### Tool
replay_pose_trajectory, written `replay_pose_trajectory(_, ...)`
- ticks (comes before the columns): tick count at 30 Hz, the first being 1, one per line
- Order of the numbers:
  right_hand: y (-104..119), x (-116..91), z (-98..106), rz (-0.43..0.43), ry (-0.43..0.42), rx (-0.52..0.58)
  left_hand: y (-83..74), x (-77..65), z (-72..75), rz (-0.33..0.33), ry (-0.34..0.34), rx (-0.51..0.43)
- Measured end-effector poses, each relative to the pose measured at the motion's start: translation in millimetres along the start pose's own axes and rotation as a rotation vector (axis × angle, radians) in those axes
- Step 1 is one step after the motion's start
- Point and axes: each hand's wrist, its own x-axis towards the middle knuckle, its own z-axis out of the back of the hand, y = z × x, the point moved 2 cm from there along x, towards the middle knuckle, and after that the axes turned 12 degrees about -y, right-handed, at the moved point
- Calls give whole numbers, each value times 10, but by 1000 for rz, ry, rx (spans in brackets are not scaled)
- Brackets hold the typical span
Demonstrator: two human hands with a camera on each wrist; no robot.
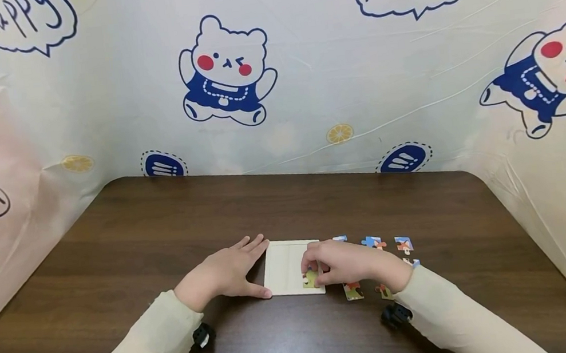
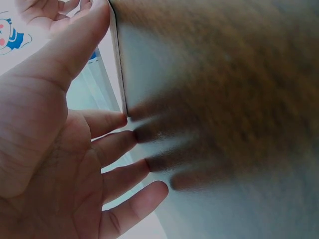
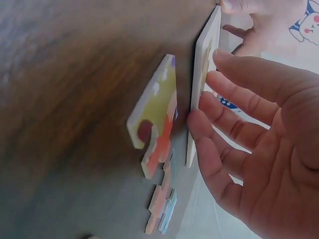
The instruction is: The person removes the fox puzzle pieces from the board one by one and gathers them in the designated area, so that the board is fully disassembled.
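Observation:
A shallow pale puzzle tray (image 1: 287,265) lies flat on the brown table. My left hand (image 1: 233,268) has its fingers spread, with thumb and fingertips at the tray's left edge; in the left wrist view the fingers (image 2: 119,147) reach down to the tabletop. Over the tray's right side, my right hand (image 1: 346,259) pinches a green jigsaw piece (image 1: 310,278) between thumb and fingers, at the lower right corner. The right wrist view shows these fingers (image 3: 219,124) bent close over the tray (image 3: 202,62), hiding much of the piece.
Several loose jigsaw pieces lie right of the tray, partly under my right hand and forearm. Among them are a green and orange piece (image 1: 354,291), a blue and orange piece (image 1: 373,242) and a fox-coloured piece (image 1: 403,244). A printed cloth (image 1: 306,99) stands behind the table.

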Motion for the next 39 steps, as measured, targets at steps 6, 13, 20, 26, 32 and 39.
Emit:
replay_pose_trajectory(6,14,21,-28,-27,8,-30,-7,-3,10,0,-5,3)
replay_pose_trajectory(13,17,29,-53,-13,3,-71,-4,1,4,2,-5,1)
replay_pose_trajectory(20,25,33,-43,-52,8,-62,10,22,-15,-1,-6,1)
replay_pose_trajectory(26,28,49,-41,-53,2,-27,0,11,3,6,-2,5)
replay_pose_trajectory(32,18,78,-47,-29,-4,58,-4,5,11,6,-1,1)
replay_pose_trajectory(39,24,96,-47,-41,1,105,-9,6,15,14,0,4)
